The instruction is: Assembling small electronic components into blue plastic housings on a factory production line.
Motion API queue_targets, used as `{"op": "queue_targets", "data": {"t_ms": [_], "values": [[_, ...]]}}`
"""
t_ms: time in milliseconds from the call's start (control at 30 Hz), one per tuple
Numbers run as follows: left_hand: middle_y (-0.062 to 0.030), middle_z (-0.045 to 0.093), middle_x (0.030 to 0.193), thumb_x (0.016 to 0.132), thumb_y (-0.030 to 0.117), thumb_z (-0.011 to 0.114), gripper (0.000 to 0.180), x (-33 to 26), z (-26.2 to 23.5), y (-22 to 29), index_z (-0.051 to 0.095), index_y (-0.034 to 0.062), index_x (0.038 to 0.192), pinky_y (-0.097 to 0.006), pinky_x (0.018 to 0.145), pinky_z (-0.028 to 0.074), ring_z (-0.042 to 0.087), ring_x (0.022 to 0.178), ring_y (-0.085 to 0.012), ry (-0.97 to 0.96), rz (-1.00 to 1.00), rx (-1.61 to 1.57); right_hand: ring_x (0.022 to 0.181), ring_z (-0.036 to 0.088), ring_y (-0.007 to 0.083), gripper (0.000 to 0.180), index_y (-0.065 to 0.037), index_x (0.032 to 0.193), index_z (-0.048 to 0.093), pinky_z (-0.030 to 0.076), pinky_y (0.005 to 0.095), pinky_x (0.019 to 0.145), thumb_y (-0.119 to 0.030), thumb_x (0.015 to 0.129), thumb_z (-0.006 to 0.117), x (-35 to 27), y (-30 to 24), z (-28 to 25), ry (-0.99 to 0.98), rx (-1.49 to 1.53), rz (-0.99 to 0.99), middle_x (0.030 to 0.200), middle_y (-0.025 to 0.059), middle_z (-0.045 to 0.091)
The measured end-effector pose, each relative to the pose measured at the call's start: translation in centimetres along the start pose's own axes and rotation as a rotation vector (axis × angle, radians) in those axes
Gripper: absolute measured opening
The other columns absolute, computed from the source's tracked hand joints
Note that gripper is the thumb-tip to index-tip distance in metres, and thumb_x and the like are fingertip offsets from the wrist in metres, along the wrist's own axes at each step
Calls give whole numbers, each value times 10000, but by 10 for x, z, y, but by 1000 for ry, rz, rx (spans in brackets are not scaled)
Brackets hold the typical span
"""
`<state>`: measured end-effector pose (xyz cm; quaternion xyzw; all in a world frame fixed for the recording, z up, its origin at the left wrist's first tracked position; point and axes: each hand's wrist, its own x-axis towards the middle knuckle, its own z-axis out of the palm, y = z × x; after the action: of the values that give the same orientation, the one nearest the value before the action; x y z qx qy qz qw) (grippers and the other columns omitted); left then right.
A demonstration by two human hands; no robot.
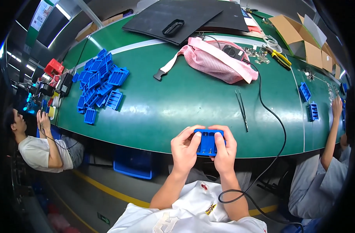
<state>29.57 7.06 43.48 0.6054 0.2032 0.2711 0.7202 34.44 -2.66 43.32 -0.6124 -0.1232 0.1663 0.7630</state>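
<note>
A blue plastic battery holder (207, 144) with slots and small metal contacts is held between my two hands, just over the table's front edge. My left hand (185, 147) grips its left side, thumb on the upper left corner. On the opposite side my right hand (225, 149) is closed on it, its thumb pressing the upper right part. The fingers behind the holder are partly hidden. Beyond my hands and to the right lie black tweezers (242, 110). Far left on the table is a heap of similar blue battery holders (98, 83).
A pink mesh waist bag (216, 58) lies at the back with a black cable (271, 110) running down past my right arm. Yellow-handled pliers (278, 58), small metal parts (259, 54) and open cardboard boxes (298, 37) sit back right. Co-workers sit on both sides.
</note>
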Motion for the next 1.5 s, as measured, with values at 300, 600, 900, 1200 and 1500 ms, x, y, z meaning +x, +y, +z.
{"op": "queue_targets", "data": {"t_ms": [300, 600, 900, 1200, 1500], "values": [[-29, 584, 831, 864, -2, 521, 129, 7, 3, -2, 614, -56, 937, -190, 659, 437, 525, 735, -53, -2, -34, -49, 708, 504, 58, 172, -3, 963, 564, 425, 204, 608, -128, 897, 465, 7, 1, -1, 13, 38, -12, 822, 31, 579], [-39, 530, 934, 881, 75, 505, 109, -2, 10, -14, 513, 14, 971, -262, 831, 413, 484, 911, -106, -86, 78, -51, 862, 522, 137, 147, 11, 997, 542, 428, 266, 803, -70, 883, 495, 2, 5, 2, 76, -270, -188, 929, 66, 568], [-15, 491, 866, 864, 68, 473, 83, 6, 6, -10, 482, 29, 937, -237, 786, 386, 457, 846, -90, 20, 238, -226, 830, 593, 272, 235, 22, 961, 613, 472, 363, 752, -166, 825, 574, 11, -2, 33, 127, -463, -277, 924, 178, 626], [-14, 510, 870, 833, 99, 498, 111, 16, 8, -34, 495, 31, 920, -239, 791, 390, 469, 850, -89, -19, 215, -202, 843, 586, 281, 250, 11, 979, 610, 458, 371, 778, -186, 831, 568, 8, -7, 29, 118, -483, -307, 940, 179, 622], [-51, 597, 854, 825, 10, 536, 68, 5, 1, -23, 587, -5, 867, -262, 761, 467, 561, 806, -123, 185, 147, -222, 813, 508, 127, 97, 0, 920, 547, 429, 258, 744, -24, 827, 532, 8, 2, 43, 9, -223, -228, 850, 47, 546]]}}
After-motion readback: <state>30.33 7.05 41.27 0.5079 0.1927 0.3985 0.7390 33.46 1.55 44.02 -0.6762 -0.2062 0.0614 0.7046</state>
